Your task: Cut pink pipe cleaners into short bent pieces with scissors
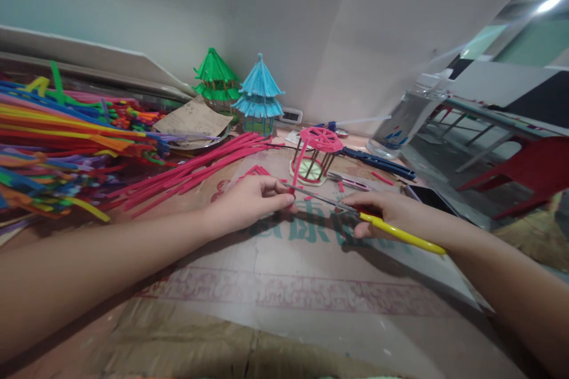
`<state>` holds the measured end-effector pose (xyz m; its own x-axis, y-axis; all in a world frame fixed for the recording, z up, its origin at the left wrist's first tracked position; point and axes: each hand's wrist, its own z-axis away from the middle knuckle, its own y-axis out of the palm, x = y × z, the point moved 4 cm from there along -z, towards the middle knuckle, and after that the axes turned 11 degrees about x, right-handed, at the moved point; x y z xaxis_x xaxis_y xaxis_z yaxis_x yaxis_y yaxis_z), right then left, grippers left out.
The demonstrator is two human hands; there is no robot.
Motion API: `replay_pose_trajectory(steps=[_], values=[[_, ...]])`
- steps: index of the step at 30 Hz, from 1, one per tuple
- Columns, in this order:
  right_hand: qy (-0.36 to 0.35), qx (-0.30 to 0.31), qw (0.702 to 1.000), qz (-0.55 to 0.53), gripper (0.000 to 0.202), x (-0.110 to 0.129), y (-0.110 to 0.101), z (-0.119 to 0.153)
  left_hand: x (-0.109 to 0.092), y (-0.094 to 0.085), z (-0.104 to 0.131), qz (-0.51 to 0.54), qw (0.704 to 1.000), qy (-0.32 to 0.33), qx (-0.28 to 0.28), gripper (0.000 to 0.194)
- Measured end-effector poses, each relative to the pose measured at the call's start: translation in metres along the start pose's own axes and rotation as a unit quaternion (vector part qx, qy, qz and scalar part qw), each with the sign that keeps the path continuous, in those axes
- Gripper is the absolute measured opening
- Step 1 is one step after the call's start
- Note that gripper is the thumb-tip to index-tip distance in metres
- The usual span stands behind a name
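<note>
My right hand point(377, 213) is closed around scissors with yellow handles point(402, 233), their blades pointing left. The blade tips reach my left hand point(258, 201), whose thumb and fingers are pinched at the lower end of a pink strip point(297, 163). That strip slants up toward a small model with a pink wheel-like top point(320, 140), brown posts and a pale round base point(308, 170). Short pink pieces point(341, 186) lie near the base. Left of it, long pink strips point(195, 169) are spread in a bundle.
Colourful strips point(66, 142) heap at the left. A green pagoda point(214, 74) and a blue pagoda point(259, 92) stand behind. A glue gun point(380, 163), a water jug point(402, 121) and a phone point(429, 198) are at the right.
</note>
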<state>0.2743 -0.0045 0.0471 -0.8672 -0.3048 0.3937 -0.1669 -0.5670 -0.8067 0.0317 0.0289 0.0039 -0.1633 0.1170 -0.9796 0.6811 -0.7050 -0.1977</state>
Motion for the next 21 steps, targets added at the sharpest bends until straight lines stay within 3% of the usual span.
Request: replay_pose_trajectory(steps=[21], values=[[-0.011, -0.004, 1.000, -0.005, 0.050, -0.0001, 0.0008, 0.0012, 0.0023, -0.0007, -0.0002, -0.007, 1.000, 0.001, -0.002, 0.022]])
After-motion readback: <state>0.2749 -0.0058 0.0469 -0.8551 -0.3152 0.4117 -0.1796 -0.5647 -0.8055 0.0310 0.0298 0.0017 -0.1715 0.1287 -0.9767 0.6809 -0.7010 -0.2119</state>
